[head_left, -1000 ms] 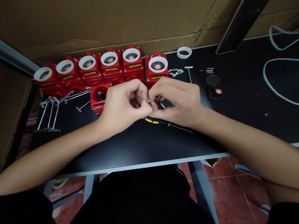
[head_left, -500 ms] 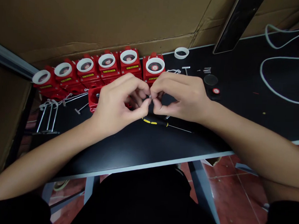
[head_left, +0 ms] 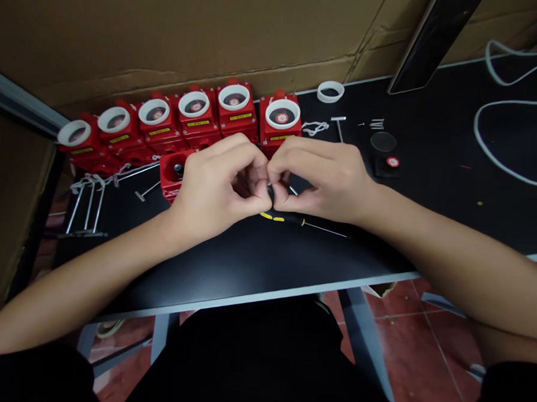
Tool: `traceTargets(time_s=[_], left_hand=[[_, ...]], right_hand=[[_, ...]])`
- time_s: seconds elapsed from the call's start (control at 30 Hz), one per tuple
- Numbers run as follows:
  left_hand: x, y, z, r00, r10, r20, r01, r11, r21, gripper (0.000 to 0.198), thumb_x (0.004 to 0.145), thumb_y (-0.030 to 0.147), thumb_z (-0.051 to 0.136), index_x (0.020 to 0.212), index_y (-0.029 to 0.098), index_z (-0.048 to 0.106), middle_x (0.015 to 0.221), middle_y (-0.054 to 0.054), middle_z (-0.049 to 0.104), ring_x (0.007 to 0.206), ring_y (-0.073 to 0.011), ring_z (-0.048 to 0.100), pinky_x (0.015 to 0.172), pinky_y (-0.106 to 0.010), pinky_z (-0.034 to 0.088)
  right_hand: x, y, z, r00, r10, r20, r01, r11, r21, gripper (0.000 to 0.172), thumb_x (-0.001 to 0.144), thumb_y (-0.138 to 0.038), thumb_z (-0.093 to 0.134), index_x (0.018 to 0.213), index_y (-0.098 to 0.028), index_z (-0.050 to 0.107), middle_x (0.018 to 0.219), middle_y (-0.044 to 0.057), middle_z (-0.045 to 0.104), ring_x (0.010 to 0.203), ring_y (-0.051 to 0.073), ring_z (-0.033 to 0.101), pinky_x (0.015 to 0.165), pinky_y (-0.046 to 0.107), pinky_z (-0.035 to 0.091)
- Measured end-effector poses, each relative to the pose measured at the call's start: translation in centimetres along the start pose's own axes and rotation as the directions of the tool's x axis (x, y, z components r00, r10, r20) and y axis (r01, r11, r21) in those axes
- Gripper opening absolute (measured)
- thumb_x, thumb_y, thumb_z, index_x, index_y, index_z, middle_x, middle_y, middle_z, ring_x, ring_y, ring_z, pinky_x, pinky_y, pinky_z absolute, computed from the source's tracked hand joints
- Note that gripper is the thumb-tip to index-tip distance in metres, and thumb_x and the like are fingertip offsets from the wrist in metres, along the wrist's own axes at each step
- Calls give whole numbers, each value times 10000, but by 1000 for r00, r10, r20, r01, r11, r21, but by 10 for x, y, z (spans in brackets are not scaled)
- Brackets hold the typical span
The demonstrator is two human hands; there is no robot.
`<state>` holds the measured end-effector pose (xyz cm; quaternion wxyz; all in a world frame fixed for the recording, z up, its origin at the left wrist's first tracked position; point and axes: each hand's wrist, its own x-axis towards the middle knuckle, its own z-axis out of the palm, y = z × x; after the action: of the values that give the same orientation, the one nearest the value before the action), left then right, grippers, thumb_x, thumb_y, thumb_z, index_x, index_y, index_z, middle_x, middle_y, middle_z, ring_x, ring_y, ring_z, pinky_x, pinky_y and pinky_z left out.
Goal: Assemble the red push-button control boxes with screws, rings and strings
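Observation:
My left hand and my right hand meet fingertip to fingertip above the black table. Both are closed in a pinch. Between the tips is a tiny light-coloured bit, too small to name and mostly covered by the fingers. Under my hands lies a screwdriver with a black and yellow handle, its thin shaft pointing right. Partly behind my left hand is an open red housing with a metal part inside. A red box with a white ring stands just beyond my hands.
Several red boxes with white rings line the cardboard wall at the back left. Metal T-shaped rods with white cord lie at left. At right are a loose white ring, small screws, a clear disc and a white cable.
My fingertips are still together and have shifted slightly down in the picture. The view has moved a little. Nothing on the table has visibly changed place.

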<state>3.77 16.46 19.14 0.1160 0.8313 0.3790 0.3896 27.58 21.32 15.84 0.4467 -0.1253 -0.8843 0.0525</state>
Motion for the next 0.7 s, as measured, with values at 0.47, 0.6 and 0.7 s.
traceTargets(time_s=[0.47, 0.6, 0.7], left_hand=[[1, 0, 2, 997, -79, -20, 77, 992, -96, 175, 812, 100, 686, 840, 256, 610, 792, 56, 618, 712, -141, 623, 634, -296, 478], [4, 0, -3, 1000, -11, -3, 11, 1000, -9, 238, 779, 55, 697, 844, 262, 599, 742, 78, 559, 621, -121, 510, 573, -292, 410], [4, 2, -5, 996, -64, 54, 61, 997, 48, 252, 799, 52, 717, 844, 258, 578, 730, 81, 552, 594, -124, 475, 577, -310, 384]], right_hand=[[0, 2, 5, 998, 48, -40, -47, 999, 21, 145, 1011, -93, 609, 1024, -225, 667, 925, -10, 726, 785, 134, 678, 724, 272, 519], [0, 1, 3, 998, 59, -34, -58, 998, 14, 158, 978, -72, 602, 993, -220, 655, 918, -8, 723, 776, 131, 661, 718, 272, 499], [0, 0, 2, 998, 63, -21, -63, 998, -5, 163, 963, -68, 599, 984, -222, 645, 909, -11, 716, 764, 132, 635, 712, 275, 486]])
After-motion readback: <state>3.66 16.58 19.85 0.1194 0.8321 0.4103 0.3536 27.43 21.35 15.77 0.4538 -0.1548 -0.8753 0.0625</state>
